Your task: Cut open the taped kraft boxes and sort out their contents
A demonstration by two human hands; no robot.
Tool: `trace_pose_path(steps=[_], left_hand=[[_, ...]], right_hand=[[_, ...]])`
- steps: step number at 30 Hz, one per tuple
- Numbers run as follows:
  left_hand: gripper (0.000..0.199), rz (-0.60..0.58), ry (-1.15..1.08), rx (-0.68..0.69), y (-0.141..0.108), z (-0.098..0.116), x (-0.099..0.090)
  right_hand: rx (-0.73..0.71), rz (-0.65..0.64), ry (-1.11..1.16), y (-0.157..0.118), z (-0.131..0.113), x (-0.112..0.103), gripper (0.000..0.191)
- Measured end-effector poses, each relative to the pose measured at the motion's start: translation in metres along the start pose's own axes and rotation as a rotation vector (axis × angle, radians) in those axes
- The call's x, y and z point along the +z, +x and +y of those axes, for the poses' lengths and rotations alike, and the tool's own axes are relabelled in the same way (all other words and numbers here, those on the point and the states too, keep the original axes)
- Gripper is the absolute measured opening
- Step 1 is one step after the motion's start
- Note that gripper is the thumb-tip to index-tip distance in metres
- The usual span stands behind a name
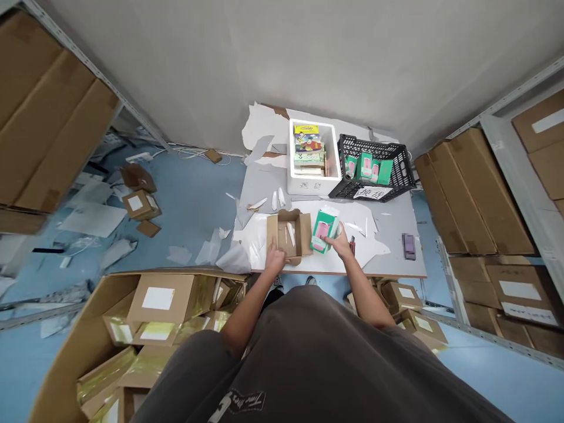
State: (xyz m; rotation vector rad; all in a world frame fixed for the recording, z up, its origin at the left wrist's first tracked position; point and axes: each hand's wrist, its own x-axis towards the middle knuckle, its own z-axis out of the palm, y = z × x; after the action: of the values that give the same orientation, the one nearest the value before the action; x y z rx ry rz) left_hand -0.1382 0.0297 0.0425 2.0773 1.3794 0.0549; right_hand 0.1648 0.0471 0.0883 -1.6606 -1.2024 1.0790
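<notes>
Against a grey wall [308,59], at a paper-strewn table [393,228], holding a green box [320,221] clamped between thumb and fingers of the right hand [340,242], beside an open carton [305,234]. Touching the carton's left flap [272,226] with the left hand [275,258], but cannot tell whether with fingers together or apart. Apparently past opening, with box outside carton but not set down, unlike similar boxes [366,165] in the black crate [399,183].

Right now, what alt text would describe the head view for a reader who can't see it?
A person's right hand holds a green box with a pink picture at a table, and the left hand touches an open cardboard box beside it. Farther back stand a white container of packages and a black basket of similar green boxes.
</notes>
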Motion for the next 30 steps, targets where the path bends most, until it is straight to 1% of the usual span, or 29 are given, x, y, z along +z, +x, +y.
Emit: trace_pose_path(steps=[2,3,4,6,8,10,13,16,18,20,21,23,26,28,30], left_hand=[[0.023,-0.027,0.083,-0.039,-0.011,-0.008,-0.013],[0.025,-0.035,0.113,-0.047,-0.015,-0.008,-0.019],[0.028,-0.033,0.127,-0.042,-0.018,-0.005,-0.024],[0.037,-0.004,0.131,-0.034,-0.021,0.009,-0.031],[0.038,0.036,0.11,-0.022,-0.019,0.03,-0.033],[0.034,0.071,0.08,0.004,-0.015,0.054,-0.03],[0.033,0.092,0.061,0.057,-0.002,0.093,-0.018],[0.042,0.094,0.078,0.077,0.023,0.128,-0.003],[0.055,0.075,0.1,0.116,0.047,0.149,0.007],[0.073,0.002,0.119,0.187,0.075,0.165,0.014],[0.077,-0.054,0.128,0.218,0.088,0.171,0.017],[0.07,-0.109,0.149,0.215,0.107,0.18,0.02],[0.062,-0.107,0.185,0.147,0.118,0.187,0.02],[0.064,-0.108,0.201,0.119,0.117,0.19,0.018],[0.066,-0.126,0.199,0.103,0.115,0.191,0.014]], right_hand=[[0.023,-0.021,0.094,0.001,0.014,-0.013,0.093],[0.041,-0.033,0.12,0.003,0.024,-0.017,0.091],[0.059,-0.048,0.139,0.006,0.034,-0.02,0.09],[0.092,-0.079,0.166,0.014,0.058,-0.021,0.09],[0.127,-0.117,0.181,0.021,0.083,-0.019,0.091],[0.158,-0.169,0.181,0.026,0.106,-0.019,0.092],[0.172,-0.253,0.167,0.024,0.136,-0.028,0.091],[0.16,-0.304,0.094,0.015,0.153,-0.041,0.08],[0.141,-0.332,0.05,0.011,0.156,-0.047,0.073],[0.128,-0.363,0.035,0.011,0.152,-0.05,0.073],[0.122,-0.388,0.033,0.013,0.149,-0.052,0.074],[0.097,-0.435,0.016,0.019,0.141,-0.055,0.08],[-0.001,-0.443,-0.07,0.026,0.127,-0.063,0.095],[-0.085,-0.41,-0.132,0.027,0.118,-0.068,0.106],[-0.132,-0.387,-0.166,0.024,0.11,-0.07,0.111]])
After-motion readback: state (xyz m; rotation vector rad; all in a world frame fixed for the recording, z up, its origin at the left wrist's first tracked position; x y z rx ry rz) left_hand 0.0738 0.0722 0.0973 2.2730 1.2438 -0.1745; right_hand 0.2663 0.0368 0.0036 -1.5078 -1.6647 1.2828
